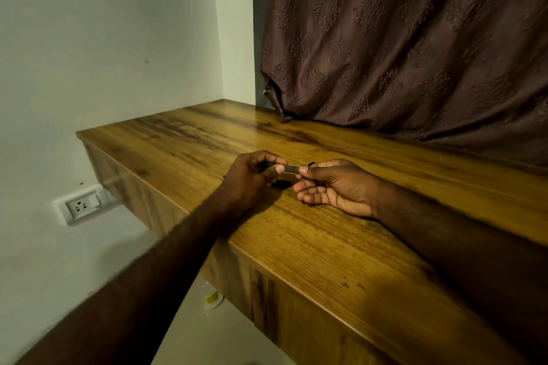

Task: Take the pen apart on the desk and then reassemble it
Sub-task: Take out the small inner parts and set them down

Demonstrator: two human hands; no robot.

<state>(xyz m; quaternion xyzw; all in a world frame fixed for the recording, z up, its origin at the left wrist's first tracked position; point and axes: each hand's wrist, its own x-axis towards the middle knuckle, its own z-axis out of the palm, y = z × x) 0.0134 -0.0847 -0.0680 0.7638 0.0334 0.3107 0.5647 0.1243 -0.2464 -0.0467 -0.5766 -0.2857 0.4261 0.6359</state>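
Holding the pen point(283, 168) level above the desk's point(326, 246) front edge.
My left hand point(252, 178) clamps the barrel steady; my right hand point(332, 187) pinches its end, perhaps to twist; a loose dark part point(281, 184) lies beneath.

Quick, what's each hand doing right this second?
Left hand: closed around one end of the dark pen, above the desk.
Right hand: thumb and forefinger pinch the pen's other end; remaining fingers loosely open.

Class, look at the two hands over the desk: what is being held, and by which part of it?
A dark pen. The left hand grips its left portion; the right hand pinches its right end between thumb and fingertips.
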